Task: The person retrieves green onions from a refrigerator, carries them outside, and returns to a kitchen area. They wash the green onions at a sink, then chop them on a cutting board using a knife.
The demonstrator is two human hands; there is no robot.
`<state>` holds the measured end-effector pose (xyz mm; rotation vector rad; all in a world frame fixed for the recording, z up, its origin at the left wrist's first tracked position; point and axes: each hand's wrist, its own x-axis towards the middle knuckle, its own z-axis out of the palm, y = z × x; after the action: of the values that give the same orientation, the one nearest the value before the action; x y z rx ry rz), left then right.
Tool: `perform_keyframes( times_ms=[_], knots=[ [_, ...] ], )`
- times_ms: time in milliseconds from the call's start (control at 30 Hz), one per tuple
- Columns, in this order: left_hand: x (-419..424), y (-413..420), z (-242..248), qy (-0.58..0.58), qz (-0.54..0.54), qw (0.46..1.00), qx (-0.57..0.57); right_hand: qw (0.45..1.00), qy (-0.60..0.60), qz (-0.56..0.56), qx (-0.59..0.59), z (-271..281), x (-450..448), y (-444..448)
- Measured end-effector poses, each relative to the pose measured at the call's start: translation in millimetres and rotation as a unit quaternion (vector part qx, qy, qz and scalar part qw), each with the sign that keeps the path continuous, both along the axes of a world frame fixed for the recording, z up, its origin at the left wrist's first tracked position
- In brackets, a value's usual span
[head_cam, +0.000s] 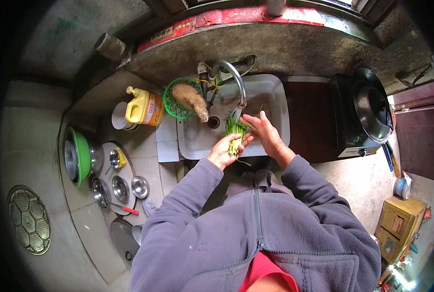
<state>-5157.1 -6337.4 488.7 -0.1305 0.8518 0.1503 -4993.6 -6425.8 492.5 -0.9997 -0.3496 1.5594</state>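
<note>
A bunch of thin green leafy vegetables point(235, 132) with pale stems lies in my left hand point(225, 149), whose fingers curl around the stem end. Water runs from the curved metal faucet point(241, 87) onto the leaves. Just right of the bunch is my right hand point(267, 132), fingers apart and slightly bent, holding nothing that I can see. Both hands are over the front part of the light-coloured sink point(273, 96). Its round drain point(213, 122) shows left of the leaves. A loose strand hangs below the bunch near the sink's front rim.
A green plastic basket point(169, 104) with a brown fibrous loofah-like piece point(188, 98) overlaps the sink's left rim. Further left are a yellow jug point(142, 107), metal bowls point(120, 188), a ladle point(140, 187) and a green basin point(81, 157). A gas stove point(343, 120) with a wok point(372, 109) stands right.
</note>
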Motion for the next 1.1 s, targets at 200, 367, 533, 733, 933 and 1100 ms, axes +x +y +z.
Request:
perform_keyframes(
  times_ms=[200, 367, 533, 733, 933, 1100],
  knots=[
    [24.9, 18.8, -38.4, -0.075, 0.019, 0.996, -0.053, 0.964, 0.020, -0.148, -0.218, -72.5, -11.0, 17.9],
    [68.7, 53.0, -49.2, 0.009, 0.131, 0.991, -0.011, 0.946, 0.074, -0.203, -0.242, -86.5, -0.9, 31.0],
    [82.1, 68.9, -101.0, -0.010, 0.106, 0.967, 0.230, 0.956, -0.154, -0.234, -0.088, -92.3, -19.4, 94.7],
    [48.4, 48.3, -107.6, -0.003, -0.003, 0.951, 0.310, 0.991, -0.008, -0.057, -0.120, -124.6, -7.7, 102.9],
    [18.6, 3.8, -77.2, 0.294, -0.436, 0.572, 0.630, 0.979, 0.094, 0.031, -0.176, -105.1, -25.3, 64.7],
    [-1.4, 20.8, -94.9, 0.069, -0.326, 0.750, 0.572, 0.956, 0.268, -0.055, -0.110, -126.2, -35.2, 65.9]
  ],
)
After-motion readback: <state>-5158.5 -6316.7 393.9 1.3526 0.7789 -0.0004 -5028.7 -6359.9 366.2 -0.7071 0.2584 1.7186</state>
